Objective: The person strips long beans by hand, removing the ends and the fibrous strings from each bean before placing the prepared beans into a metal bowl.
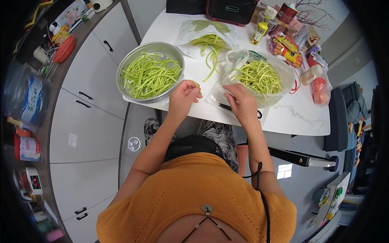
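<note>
My left hand [184, 97] pinches a short piece of green stem [197, 84] between thumb and fingertips, beside the near right rim of a round metal basin [120, 77]. Cut green stems [152, 75] are heaped in that basin. Across a small gap, my right hand [243, 102] has bent fingers with the thumb apart, and nothing shows between them. Next to it, a clear plastic bag [285, 77] stands open with a tangle of green stems [259, 77] inside. Partly under my right hand lie black-handled scissors [259, 114]; the rest of them is hidden.
Behind, a second plastic bag [188, 34] spills long green stems [212, 42] onto the white table [308, 121]. A yellow bottle [259, 32], snack packets [287, 50] and a bag of red fruit [320, 87] stand at the right. White cabinets [87, 113] line the left.
</note>
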The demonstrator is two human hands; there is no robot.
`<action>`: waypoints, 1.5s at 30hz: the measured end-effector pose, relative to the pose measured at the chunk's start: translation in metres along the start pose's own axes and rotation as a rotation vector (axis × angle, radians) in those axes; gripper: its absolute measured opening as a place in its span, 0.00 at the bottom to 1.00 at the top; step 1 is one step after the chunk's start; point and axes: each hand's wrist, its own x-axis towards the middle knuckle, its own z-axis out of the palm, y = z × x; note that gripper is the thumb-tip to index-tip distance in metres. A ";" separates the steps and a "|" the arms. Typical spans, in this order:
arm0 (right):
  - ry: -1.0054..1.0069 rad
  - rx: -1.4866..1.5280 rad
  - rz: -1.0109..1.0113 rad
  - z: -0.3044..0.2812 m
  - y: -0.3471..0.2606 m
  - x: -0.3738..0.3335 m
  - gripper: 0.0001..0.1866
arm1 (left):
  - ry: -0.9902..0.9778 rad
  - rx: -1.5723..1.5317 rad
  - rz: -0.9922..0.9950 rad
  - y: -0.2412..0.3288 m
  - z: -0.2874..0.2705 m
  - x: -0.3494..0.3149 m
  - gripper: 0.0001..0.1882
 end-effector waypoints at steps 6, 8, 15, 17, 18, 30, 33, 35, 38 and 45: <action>-0.121 0.165 -0.101 0.007 -0.027 0.003 0.08 | -0.048 -0.403 -0.116 0.022 -0.008 -0.007 0.04; -0.184 0.247 -0.074 0.008 -0.027 0.001 0.07 | -0.069 -0.469 -0.139 0.023 -0.008 -0.006 0.04; -0.343 0.524 0.165 0.008 -0.030 -0.005 0.07 | -0.109 -0.657 -0.190 0.019 -0.009 -0.005 0.05; -0.360 0.653 0.209 0.009 -0.027 -0.008 0.07 | -0.116 -0.710 -0.215 0.018 -0.009 -0.005 0.05; -0.368 0.718 0.229 0.010 -0.026 -0.009 0.07 | -0.116 -0.738 -0.229 0.018 -0.008 -0.005 0.05; -0.230 1.384 0.401 0.000 -0.020 -0.014 0.12 | -0.155 -0.651 -0.306 0.002 0.012 -0.018 0.05; -0.214 1.410 0.396 -0.004 -0.022 -0.014 0.19 | -0.157 -0.635 -0.311 0.002 0.017 -0.019 0.05; -0.228 1.406 0.396 -0.005 -0.023 -0.014 0.22 | -0.169 -0.622 -0.319 0.003 0.019 -0.019 0.05; -0.240 1.372 0.395 -0.005 -0.020 -0.012 0.22 | -0.197 -0.588 -0.333 0.003 0.023 -0.019 0.05; -0.146 1.297 0.465 0.002 -0.002 -0.006 0.14 | -0.253 -0.537 -0.385 -0.002 0.034 -0.016 0.05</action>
